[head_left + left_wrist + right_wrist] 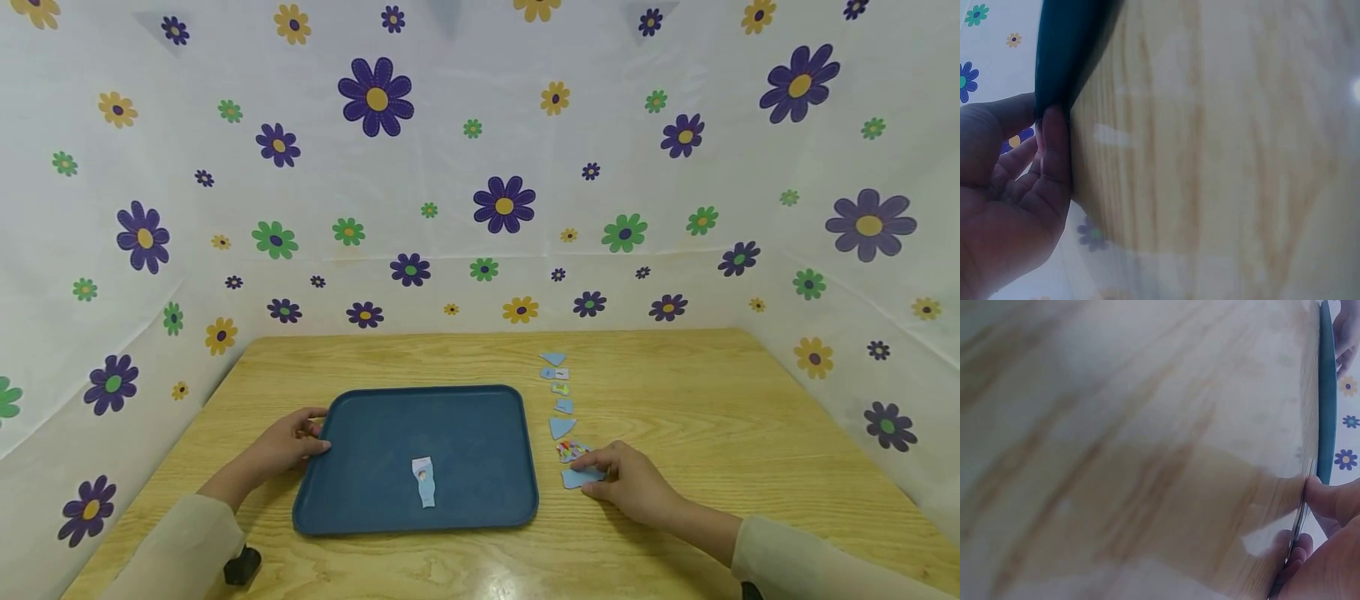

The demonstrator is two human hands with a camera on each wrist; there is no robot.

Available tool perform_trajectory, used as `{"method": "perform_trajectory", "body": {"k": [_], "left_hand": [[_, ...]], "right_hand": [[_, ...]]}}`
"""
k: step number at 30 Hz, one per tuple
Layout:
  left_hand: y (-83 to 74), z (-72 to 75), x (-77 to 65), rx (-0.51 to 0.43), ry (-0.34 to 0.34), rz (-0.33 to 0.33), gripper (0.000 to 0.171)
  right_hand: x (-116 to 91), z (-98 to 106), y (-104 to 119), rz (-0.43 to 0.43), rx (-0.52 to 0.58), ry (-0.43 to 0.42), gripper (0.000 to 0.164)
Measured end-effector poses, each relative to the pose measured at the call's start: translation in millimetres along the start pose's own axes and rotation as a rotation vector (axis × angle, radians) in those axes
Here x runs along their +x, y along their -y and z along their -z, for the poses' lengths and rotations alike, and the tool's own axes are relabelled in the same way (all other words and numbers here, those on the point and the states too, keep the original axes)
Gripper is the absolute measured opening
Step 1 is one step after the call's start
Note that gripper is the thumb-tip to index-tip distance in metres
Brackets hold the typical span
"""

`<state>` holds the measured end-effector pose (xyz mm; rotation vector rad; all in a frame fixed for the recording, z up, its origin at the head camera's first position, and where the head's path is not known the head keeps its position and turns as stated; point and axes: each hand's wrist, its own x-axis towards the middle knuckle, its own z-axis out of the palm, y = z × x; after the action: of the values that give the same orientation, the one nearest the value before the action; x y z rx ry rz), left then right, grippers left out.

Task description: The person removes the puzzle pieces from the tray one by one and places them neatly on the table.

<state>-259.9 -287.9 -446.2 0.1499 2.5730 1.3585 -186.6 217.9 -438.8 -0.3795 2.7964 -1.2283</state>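
My left hand (298, 437) grips the left rim of a dark blue tray (360, 425); in the left wrist view the thumb and fingers close on the tray's edge (1063, 56). On the tray lies one pale, wavy-edged cut-out piece (423, 483) with a small picture on it. To the right of the tray, my right hand (633, 483) pinches a plain light-blue flat piece (576, 478) by its right end. Just beyond it, a piece with a colourful print (570, 451) lies partly behind the fingers. The right wrist view shows the held piece (1300, 519) edge-on, low at the wooden tabletop.
A column of flat pieces runs away from the right hand: a light-blue triangle (561, 427), a small blue piece (564, 406), a yellow-green one (560, 389), a two-part piece (555, 373) and another triangle (553, 358). A flower-printed cloth (450, 167) surrounds the wooden table (675, 392).
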Motion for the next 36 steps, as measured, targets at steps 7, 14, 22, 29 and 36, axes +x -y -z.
{"method": "perform_trajectory", "body": {"k": [7, 14, 22, 29, 36], "left_hand": [[-2.2, -0.3, -1.5, -0.005, 0.005, -0.001, 0.059], [-4.9, -0.8, -2.5, -0.024, 0.020, 0.003, 0.060], [-4.3, -0.3, -1.9, -0.012, 0.017, 0.005, 0.061], [-4.0, -0.2, -1.6, -0.013, 0.017, -0.003, 0.060], [-2.6, 0.4, -1.3, -0.027, 0.022, 0.000, 0.061]], "right_hand": [[-0.4, 1.6, 2.2, -0.011, 0.020, 0.004, 0.025], [2.3, 3.1, 5.5, -0.019, 0.033, -0.026, 0.026], [9.8, 1.3, 18.4, 0.008, 0.068, -0.042, 0.028], [24.1, -9.7, 26.9, 0.074, 0.106, -0.001, 0.027], [36.0, -19.5, 44.3, 0.121, 0.165, 0.049, 0.027]]}}
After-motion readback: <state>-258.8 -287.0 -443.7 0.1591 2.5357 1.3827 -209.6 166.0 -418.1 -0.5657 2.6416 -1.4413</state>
